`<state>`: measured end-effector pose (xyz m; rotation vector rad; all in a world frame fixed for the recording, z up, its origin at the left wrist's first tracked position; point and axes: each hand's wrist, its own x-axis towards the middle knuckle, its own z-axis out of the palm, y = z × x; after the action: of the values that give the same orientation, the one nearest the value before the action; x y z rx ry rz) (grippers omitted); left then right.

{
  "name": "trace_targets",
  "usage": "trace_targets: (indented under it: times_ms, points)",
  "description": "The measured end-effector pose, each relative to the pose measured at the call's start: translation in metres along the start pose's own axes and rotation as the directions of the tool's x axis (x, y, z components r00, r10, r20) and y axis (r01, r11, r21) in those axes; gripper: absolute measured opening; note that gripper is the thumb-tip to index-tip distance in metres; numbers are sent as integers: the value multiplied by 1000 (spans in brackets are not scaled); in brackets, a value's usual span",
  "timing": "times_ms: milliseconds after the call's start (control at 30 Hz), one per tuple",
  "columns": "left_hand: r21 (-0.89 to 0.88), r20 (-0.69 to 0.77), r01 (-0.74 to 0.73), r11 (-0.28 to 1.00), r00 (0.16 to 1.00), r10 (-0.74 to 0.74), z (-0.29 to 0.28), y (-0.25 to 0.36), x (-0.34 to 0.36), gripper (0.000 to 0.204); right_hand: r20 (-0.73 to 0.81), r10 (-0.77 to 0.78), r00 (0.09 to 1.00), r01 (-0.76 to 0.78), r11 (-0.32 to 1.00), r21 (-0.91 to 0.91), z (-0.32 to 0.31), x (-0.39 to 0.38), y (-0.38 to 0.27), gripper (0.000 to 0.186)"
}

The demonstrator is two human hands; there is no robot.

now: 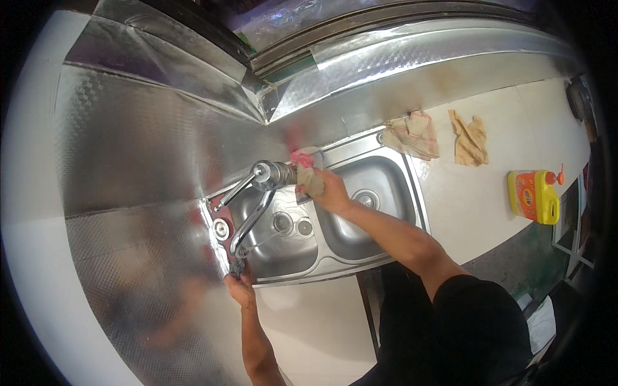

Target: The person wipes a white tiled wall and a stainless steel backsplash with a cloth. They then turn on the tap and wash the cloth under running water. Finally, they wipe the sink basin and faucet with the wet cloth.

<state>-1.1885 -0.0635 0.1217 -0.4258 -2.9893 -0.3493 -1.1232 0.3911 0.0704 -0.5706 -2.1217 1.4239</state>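
Observation:
My left hand point(241, 287) holds a dark grey scrubber point(238, 266) just beneath the spout of the chrome faucet point(264, 177), at the near left corner of the double steel sink point(351, 260). My right hand point(333, 193) grips a bunched beige and pink cloth point(309, 182) beside the faucet's body, over the divider between the basins. The faucet's lever points toward the lower left. A round metal strainer point(221, 229) lies on the reddish strip at the sink's left rim.
Two tan cloths point(409, 138) point(469, 140) lie on the white counter right of the sink. A yellow jug with red pump point(533, 196) stands farther right. Patterned metal sheeting point(129, 148) covers the walls behind and left, below a dark-framed window point(386, 19).

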Motion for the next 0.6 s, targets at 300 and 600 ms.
trace_targets:
  times_ms: [300, 600]
  points:
    - [210, 63, 94, 973, 992, -109, 26, -32, 19, 33, -162, -243, 956, 245, 970, -10, 11, 14, -33, 63]
    - [373, 39, 218, 902, 967, -250, 29, -29, 24, 51, -61, -174, 983, 160, 970, -184, 8, -12, 26, 55]
